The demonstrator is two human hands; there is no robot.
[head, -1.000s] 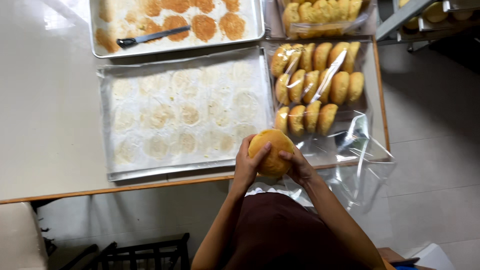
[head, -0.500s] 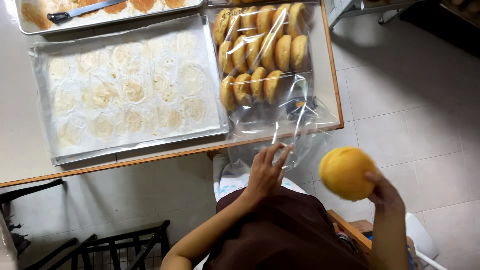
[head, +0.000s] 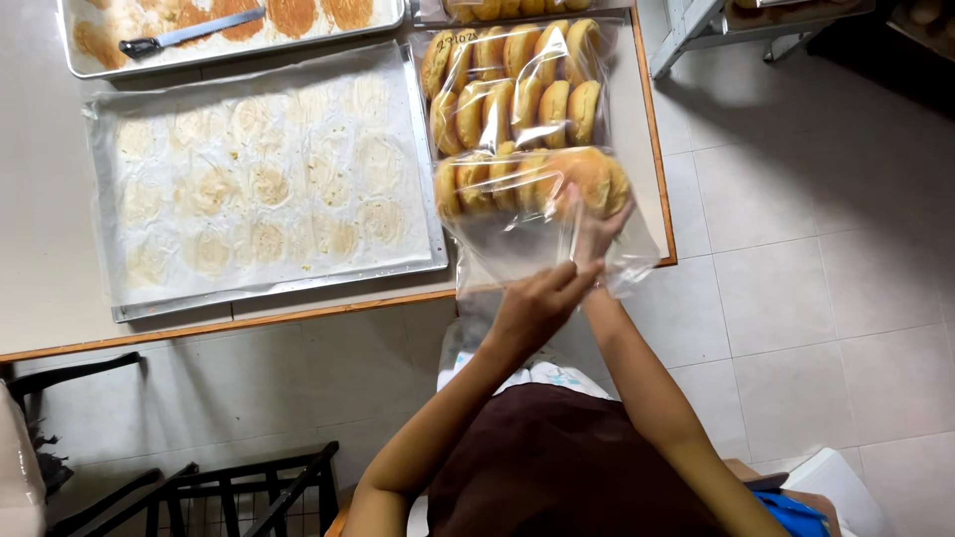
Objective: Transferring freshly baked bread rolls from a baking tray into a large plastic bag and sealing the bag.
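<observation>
Moved into the clear bag (head: 542,234), right hand (head: 594,227) seats bun (head: 587,179) beside paper-lined tray (head: 261,179).

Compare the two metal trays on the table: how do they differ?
The near tray is fully in view; the far tray is cut off by the picture's top edge. The near tray's paper shows only pale round marks; the far tray shows darker brown patches. A knife lies on the far tray, none on the near one. Both are shallow and lined.

I see one big clear plastic bag (head: 517,129) full of round golden buns, lying on the table's right edge.
</observation>
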